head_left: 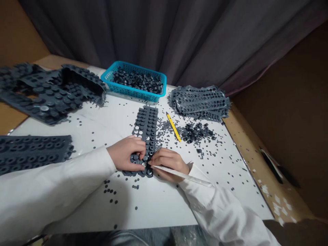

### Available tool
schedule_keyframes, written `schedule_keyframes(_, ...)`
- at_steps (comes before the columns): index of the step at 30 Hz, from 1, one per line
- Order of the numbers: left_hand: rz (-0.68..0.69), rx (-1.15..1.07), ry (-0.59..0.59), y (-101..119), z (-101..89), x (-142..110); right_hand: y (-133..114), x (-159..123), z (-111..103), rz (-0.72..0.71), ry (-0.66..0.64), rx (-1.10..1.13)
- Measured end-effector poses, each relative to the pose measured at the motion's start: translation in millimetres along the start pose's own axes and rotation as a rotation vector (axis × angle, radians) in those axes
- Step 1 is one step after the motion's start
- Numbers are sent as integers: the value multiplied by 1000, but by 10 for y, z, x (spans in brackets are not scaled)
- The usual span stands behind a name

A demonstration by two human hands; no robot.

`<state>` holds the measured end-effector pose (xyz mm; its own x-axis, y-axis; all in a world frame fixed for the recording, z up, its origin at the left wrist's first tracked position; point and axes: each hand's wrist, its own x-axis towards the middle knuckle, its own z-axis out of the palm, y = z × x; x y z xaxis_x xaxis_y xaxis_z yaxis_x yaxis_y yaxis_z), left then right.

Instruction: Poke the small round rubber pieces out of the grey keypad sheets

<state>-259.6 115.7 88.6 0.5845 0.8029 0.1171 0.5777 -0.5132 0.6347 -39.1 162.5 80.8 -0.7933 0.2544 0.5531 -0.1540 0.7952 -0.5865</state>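
A long dark grey rubber sheet with rows of round studs lies on the table in front of me; white shows through several holes on its left side. My left hand is closed over its near part, thumb and curled fingers gripping among the studs. From the right, my right hand meets the same near end, its fingers pinched around a slim white stick-like tool that points back over the wrist. The tool's tip is hidden at the studs, so its exact kind cannot be made out.
A blue basket of small dark parts stands at the back. Stacked perforated sheets sit back right, near a yellow pen-shaped tool and a pile of dark pieces. Studded sheets heap at left; another lies nearer. Small discs litter the tabletop.
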Motion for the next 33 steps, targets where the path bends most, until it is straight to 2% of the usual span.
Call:
schedule_keyframes(15, -19, 9, 51, 2, 44, 8, 37, 4, -15, -25, -62, -63)
schedule_keyframes(23, -30, -40, 80, -15, 64, 4, 67, 26, 1, -222, -96, -386)
schedule_keyframes(26, -49, -51, 72, -21, 56, 1, 52, 35, 0, -221, -111, -459)
schedule_keyframes(29, -48, -49, 71, -24, 53, -2, 42, 32, 3, -161, -65, -394)
schedule_keyframes(33, -6, -35, 98, -30, 65, -12, 21, 13, 13, -22, 10, -137)
